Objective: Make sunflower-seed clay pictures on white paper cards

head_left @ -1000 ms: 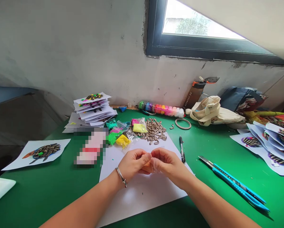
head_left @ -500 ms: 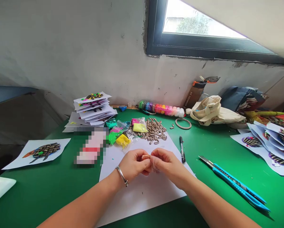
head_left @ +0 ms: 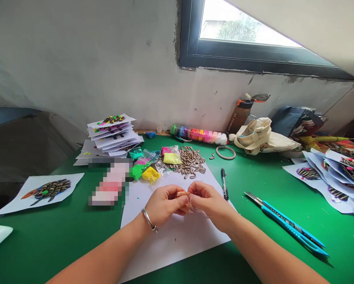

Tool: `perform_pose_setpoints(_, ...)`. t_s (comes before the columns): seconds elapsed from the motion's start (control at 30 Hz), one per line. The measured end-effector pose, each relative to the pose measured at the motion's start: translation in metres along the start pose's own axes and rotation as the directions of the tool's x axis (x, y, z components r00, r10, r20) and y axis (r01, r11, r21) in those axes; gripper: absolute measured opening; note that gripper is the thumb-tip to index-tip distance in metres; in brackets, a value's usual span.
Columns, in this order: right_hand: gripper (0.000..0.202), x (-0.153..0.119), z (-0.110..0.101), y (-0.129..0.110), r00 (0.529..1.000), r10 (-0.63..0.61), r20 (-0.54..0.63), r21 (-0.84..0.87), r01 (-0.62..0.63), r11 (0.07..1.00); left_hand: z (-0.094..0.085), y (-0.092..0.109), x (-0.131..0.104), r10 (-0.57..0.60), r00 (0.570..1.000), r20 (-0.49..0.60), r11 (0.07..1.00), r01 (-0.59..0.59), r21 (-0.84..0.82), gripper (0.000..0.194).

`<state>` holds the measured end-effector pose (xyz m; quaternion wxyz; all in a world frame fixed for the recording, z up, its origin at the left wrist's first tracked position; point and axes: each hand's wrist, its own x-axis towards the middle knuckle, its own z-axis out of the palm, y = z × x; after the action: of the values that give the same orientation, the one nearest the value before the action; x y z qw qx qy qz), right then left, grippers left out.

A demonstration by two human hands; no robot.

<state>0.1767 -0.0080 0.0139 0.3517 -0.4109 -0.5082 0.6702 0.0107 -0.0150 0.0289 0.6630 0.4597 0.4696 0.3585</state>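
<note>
My left hand (head_left: 166, 200) and my right hand (head_left: 209, 203) meet over a sheet of white paper (head_left: 165, 248). Pinched between them is a small clear plastic bag of orange-brown clay (head_left: 182, 193); the fingers cover much of it. The thumb and fingers of my left hand press on the clay end, while those of my right hand grip the crinkled plastic. Just beyond the hands lie a heap of sunflower seeds (head_left: 191, 159) and bags of coloured clay, among them a yellow one (head_left: 151, 174) and a green one (head_left: 138, 170).
A pen (head_left: 224, 183) and a blue utility knife (head_left: 286, 223), blade out, lie to the right. Stacks of seed pictures stand at left (head_left: 113, 138) and right (head_left: 342, 177). Along the wall are a tape roll (head_left: 226, 153), a tube of coloured clay (head_left: 200, 135), a bottle (head_left: 239, 116) and a cloth bag (head_left: 259, 138).
The view has turned slightly to the right. Both hands still hold the bag of clay, and a bit more orange shows between the fingers.
</note>
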Motion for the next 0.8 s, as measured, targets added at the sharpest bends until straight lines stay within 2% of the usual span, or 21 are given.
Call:
perform_pose_setpoints(0.13, 0.013, -0.001, 0.0, -0.004, 1.0, 0.027, 0.008, 0.074, -0.028, 0.997, -0.004, 0.0, 0.001, -0.011, 1.0, -0.006, 0.999, 0.011, -0.04, 0.046)
perform_pose_setpoints(0.27, 0.022, -0.003, 0.003, -0.005, 0.999, 0.028, 0.028, 0.067, -0.03, 0.997, -0.009, -0.004, 0.003, 0.001, 0.999, 0.043, 0.997, 0.003, -0.082, 0.043)
perform_pose_setpoints(0.37, 0.029, -0.003, 0.003, -0.002, 0.998, 0.026, 0.062, 0.056, -0.03, 0.998, -0.01, -0.005, 0.003, 0.01, 0.999, 0.033, 0.999, -0.008, -0.051, 0.044)
perform_pose_setpoints(0.47, 0.027, -0.001, 0.001, 0.0, 0.999, 0.019, 0.036, 0.02, -0.02, 1.0, -0.009, -0.003, 0.002, -0.028, 0.999, 0.033, 1.0, 0.028, 0.0, 0.044)
perform_pose_setpoints(0.57, 0.02, 0.0, -0.002, 0.0, 1.0, -0.025, -0.013, 0.003, 0.025, 1.0, -0.008, 0.001, 0.0, -0.04, 0.993, 0.107, 0.999, 0.042, -0.019, 0.042)
perform_pose_setpoints(0.67, 0.018, -0.001, -0.002, -0.002, 0.999, -0.041, -0.016, 0.042, 0.042, 0.998, -0.008, 0.004, 0.0, -0.004, 0.993, 0.118, 1.0, 0.007, -0.027, 0.038)
perform_pose_setpoints(0.8, 0.02, -0.004, 0.001, -0.006, 0.997, -0.062, 0.049, 0.093, 0.057, 0.994, -0.007, 0.005, -0.001, 0.089, 0.993, 0.074, 0.995, -0.092, 0.042, 0.026)
